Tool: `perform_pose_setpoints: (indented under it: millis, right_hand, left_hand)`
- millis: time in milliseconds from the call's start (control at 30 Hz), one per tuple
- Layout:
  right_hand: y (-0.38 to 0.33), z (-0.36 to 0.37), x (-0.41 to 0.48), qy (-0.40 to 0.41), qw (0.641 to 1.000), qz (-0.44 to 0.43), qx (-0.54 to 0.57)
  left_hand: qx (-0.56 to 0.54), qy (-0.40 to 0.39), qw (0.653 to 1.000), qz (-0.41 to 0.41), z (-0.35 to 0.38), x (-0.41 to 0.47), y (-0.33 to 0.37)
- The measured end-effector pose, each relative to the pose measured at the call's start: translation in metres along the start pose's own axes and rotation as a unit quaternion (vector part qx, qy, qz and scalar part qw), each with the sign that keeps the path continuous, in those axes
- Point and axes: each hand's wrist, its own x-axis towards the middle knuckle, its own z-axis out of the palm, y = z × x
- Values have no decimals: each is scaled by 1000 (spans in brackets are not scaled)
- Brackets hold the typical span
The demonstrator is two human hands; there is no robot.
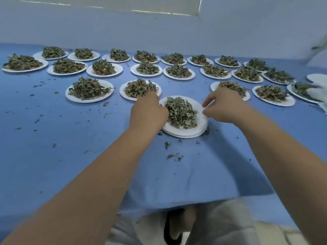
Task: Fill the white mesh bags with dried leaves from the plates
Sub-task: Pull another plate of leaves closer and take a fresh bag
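**Both hands at the near plate, no bag in hand**

The table was under a blue cloth [53, 156], w/ a pale wall [159, 32] behind. The far half was laid w/ rows of white plates [89, 100], each w/ its own heap of dried leaves. I'd judge they were spaced out so every portion stayed separate, prob. one per bag.

Nearest me sat a stack of plates [184, 134], the top one carrying a leaf heap [180, 114]. It sat close & approx. centred, where both arms reached it easily.

My left hand [148, 112] was at the left rim, knuckles up, fingers curled under & away from the camera, against the heap's edge. Whether they gripped leaves, the rim or nothing, I couldn't tell. My right hand [224, 108] was at the right rim, fingers loosely bent, thumb & forefinger apart, thumb tip on the plate, nothing pinched. One hand each side looked like a way to steady or lift the plate w/o spilling.

Crumbs [172, 155] lay on the cloth round the stack.

No mesh bag was in either hand. Some white stuff [318, 93] at the far right edge may have been the bags, but it was too blurred to say. This plate's heap wasn't bagged yet.
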Motion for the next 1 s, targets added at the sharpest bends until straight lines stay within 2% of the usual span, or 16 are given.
perform_pose_setpoints:
  millis: [167, 267, 333, 400, 500, 600, 700, 867, 1000]
  right_hand:
    - [15, 3, 1, 1, 1000, 0, 15]
    - [46, -15, -3, 54, 998, 21, 29]
    - [80, -27, -10, 84, 995, 49, 22]
    - [123, -36, -19, 106, 989, 100, 22]
    - [193, -47, -37, 144, 970, 194, 14]
    - [260, -56, -53, 177, 945, 269, -47]
    - [313, -61, -60, 158, 927, 320, -111]
    - [365, -65, -41, 158, 911, 356, -139]
    - [377, -65, -31, 220, 906, 312, -180]
  left_hand:
    - [91, 19, 995, 30, 4, -5, 9]
    - [84, 72, 986, 123, 19, -8, 42]
    - [52, 70, 978, 187, 43, -14, 82]
    - [21, 28, 970, 241, 76, -27, 128]
    - [-12, -68, 962, 264, 131, -43, 180]
    - [11, -146, 945, 292, 178, -47, 212]
    - [9, -194, 933, 303, 212, -44, 234]
    - [31, -211, 916, 340, 244, -39, 245]
    - [4, -204, 928, 311, 256, -34, 242]
